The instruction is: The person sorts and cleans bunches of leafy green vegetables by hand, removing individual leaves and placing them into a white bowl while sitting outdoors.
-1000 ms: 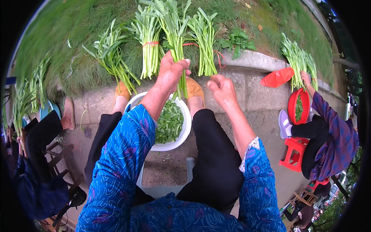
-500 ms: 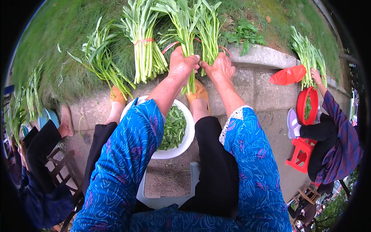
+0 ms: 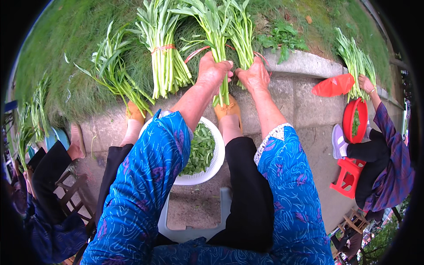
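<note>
While the left hand (image 3: 214, 70) grasps a leafy green bunch (image 3: 219, 49) around its stems, the cut ends pointing down above an orange shoe (image 3: 229, 115), the right hand (image 3: 255, 75) is set against the stems of a second bunch (image 3: 243, 42) just beside it; whether its partly hidden fingers grip these stems cannot be told. A red strip (image 3: 194, 54) passes behind the held bunch. To the left, at the edge of the grass (image 3: 79, 48), lie a tied bunch (image 3: 164, 66) and a loose, spreading bunch (image 3: 115, 70). Between the legs stands a white basket (image 3: 198, 178) containing green leaves (image 3: 201, 152). At far right, a co-worker's hand (image 3: 365, 84) touches further stems above a red basin (image 3: 364, 117).
</note>
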`<state>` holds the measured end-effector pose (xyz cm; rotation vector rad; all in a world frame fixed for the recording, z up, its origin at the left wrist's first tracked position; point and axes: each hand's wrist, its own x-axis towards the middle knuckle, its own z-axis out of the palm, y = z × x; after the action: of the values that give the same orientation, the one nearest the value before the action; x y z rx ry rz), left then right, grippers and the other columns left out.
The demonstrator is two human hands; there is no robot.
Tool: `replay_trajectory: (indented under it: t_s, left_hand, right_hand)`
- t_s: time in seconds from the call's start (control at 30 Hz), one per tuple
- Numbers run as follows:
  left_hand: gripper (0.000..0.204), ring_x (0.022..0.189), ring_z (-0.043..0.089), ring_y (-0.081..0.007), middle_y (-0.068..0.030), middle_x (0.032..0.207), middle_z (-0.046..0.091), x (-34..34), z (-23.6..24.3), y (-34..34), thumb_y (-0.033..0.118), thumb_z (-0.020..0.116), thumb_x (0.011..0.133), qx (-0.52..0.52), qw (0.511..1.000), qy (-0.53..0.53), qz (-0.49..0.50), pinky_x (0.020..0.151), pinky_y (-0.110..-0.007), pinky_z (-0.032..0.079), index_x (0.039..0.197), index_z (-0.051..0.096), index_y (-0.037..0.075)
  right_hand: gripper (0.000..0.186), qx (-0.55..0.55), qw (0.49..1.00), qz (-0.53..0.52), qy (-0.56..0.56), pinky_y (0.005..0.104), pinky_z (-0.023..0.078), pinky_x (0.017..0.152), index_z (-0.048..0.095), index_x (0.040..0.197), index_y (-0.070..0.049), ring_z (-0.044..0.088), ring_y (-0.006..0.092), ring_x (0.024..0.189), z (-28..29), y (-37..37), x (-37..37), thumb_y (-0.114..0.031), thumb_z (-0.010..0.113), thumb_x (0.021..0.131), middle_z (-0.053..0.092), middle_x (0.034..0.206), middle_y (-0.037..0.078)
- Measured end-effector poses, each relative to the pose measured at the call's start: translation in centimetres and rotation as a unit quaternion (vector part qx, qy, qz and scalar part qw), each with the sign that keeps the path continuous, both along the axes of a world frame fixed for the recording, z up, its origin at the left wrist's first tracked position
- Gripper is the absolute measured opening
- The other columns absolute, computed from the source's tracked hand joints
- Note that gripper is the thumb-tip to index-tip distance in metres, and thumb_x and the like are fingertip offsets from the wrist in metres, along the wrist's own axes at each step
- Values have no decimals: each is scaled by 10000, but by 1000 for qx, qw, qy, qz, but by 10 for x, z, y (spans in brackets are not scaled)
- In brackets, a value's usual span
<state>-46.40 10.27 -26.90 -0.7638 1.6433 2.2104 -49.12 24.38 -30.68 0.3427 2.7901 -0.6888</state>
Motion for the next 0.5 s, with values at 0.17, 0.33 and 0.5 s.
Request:
replay_trajectory:
  t_s: [0.17, 0.33, 0.5]
  left_hand:
    - [240, 507, 549, -148, -98, 754, 610, -7, -7, 4, -51, 624, 821, 9, 1000, 6, 27, 423, -307, 473, 1038, 542, 9]
    - [246, 544, 588, -163, -103, 808, 605, -16, -14, 10, -30, 617, 859, 15, 1000, -16, -17, 436, -303, 521, 1067, 497, 23]
    - [241, 561, 589, -170, -107, 815, 606, -18, -22, 6, -27, 609, 867, 0, 999, -34, -17, 453, -319, 525, 1074, 497, 25]
  right_hand:
    - [593, -10, 1000, 0, 15, 427, 496, 895, 541, 1146, -3, 648, 366, 999, 9, -1, 3, -303, 725, 669, 670, 1034, 227]
    - [499, -256, 964, -63, 13, 383, 506, 840, 607, 1088, -8, 665, 288, 917, -24, 17, -7, -247, 720, 664, 685, 969, 180]
    - [364, -513, 847, -118, -70, 321, 518, 652, 617, 1054, -18, 611, 168, 729, -5, 17, 1, -35, 651, 692, 642, 839, 51]
